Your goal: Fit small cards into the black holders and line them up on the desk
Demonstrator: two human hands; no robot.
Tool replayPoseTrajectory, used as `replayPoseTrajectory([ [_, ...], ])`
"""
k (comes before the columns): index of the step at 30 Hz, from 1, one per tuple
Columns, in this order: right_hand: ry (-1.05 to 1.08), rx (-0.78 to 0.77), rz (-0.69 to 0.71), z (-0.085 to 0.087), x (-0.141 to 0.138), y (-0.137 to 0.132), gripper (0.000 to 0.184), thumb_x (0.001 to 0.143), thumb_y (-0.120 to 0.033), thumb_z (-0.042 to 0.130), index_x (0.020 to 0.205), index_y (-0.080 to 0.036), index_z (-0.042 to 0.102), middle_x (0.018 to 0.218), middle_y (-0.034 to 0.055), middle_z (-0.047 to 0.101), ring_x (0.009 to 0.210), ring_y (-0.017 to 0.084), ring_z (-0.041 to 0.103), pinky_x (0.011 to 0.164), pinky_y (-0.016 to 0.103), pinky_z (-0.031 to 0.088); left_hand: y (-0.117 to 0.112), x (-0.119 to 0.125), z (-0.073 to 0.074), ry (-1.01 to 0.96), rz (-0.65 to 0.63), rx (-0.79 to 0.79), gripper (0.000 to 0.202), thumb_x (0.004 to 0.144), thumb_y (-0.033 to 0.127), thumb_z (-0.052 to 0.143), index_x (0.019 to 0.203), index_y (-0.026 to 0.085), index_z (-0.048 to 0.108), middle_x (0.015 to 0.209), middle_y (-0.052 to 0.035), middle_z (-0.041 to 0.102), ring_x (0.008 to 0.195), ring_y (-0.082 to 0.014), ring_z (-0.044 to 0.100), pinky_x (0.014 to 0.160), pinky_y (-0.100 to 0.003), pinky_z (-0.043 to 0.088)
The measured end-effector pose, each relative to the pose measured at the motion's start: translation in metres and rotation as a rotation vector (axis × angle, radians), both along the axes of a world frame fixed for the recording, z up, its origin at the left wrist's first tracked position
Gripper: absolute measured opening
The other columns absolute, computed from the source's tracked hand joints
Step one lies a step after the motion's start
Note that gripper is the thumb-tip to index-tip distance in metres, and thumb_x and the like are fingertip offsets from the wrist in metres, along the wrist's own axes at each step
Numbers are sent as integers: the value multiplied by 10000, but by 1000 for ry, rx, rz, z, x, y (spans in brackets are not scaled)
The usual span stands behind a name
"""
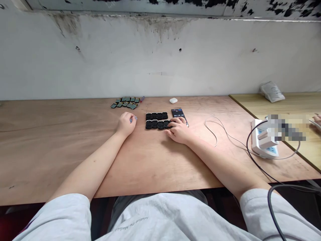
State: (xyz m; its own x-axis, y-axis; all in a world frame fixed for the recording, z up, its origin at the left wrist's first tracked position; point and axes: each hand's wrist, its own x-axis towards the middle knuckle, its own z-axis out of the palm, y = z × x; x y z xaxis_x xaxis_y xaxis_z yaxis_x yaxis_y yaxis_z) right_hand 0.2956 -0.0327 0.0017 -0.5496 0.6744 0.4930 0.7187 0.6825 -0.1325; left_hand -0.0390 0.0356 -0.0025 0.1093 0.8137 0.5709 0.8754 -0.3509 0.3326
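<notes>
My left hand (126, 124) rests on the table, its fingers curled closed around a small grey-blue thing (135, 118), mostly hidden and too small to name. To its right lie two rows of black plastic casings (157, 115). At the right end of the front row, my right hand (178, 130) has its fingers and thumb on a black plastic casing (170, 124), partly covered by the fingers. A phone (178, 113) showing a running timer lies just beyond that hand. Farther back on the left are several small green-grey circuit boards (125, 102) in two rows.
A small screwdriver (142, 99) lies beside the boards, and a white earbud case (173, 100) near the wall. On the right are a white power strip (258, 140), loose cables (225, 132) and a plastic packet (272, 91). Another person's hand (317, 119) shows at the right edge.
</notes>
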Motion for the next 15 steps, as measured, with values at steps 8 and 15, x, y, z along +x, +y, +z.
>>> replayPoseTrajectory([
  [8, -17, -148, 441, 0, -8, -10, 243, 1035, -402, 632, 1094, -205, 761, 1273, 106, 738, 1130, 265, 657, 980, 431, 500, -13, 19, -4, -43, -320, 159, 180, 990, 263, 543, 965, 194, 707, 952, -79, 737, 896, -225, 677, 876, -378, 554],
  [15, -68, -107, 352, -5, -6, -6, 324, 981, -315, 680, 1289, -230, 734, 1237, 127, 701, 1081, 284, 624, 968, 457, 498, -35, 42, 0, -2, -538, 93, 193, 985, 193, 538, 1022, 201, 727, 964, -73, 689, 958, -220, 658, 896, -377, 552],
])
